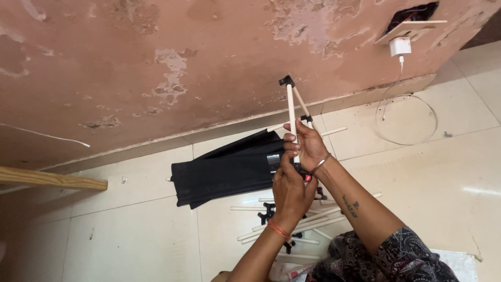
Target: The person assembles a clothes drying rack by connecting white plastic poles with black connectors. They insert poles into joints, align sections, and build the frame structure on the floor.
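Right hand (pixel 309 143) wrapped tight round two white rods (pixel 291 112), joined on top by a black corner piece (pixel 286 80). Left hand (pixel 290 189) pinching the rods' bottom end. Held up over black cloth (pixel 224 169) and more rods (pixel 292 224) on the floor (pixel 130 235).

Peeling pink wall (pixel 156 68) fills the top — patches of flaked paint all over it. White charger plug (pixel 401 47) sits in a loose wall socket plate (pixel 412 30) at upper right; its thin white cable (pixel 412 117) drops to the floor and loops in a wide circle. Cream floor tiles (pixel 120 230) with dark grout lines. Black folded fabric (pixel 224 169) lies flat on the tiles near the wall base. Wooden plank (pixel 49 178) juts in from the left edge. Thin white wire (pixel 44 136) runs across the wall at left. Patterned dark cloth (pixel 396 261) at bottom right — partly cut off.
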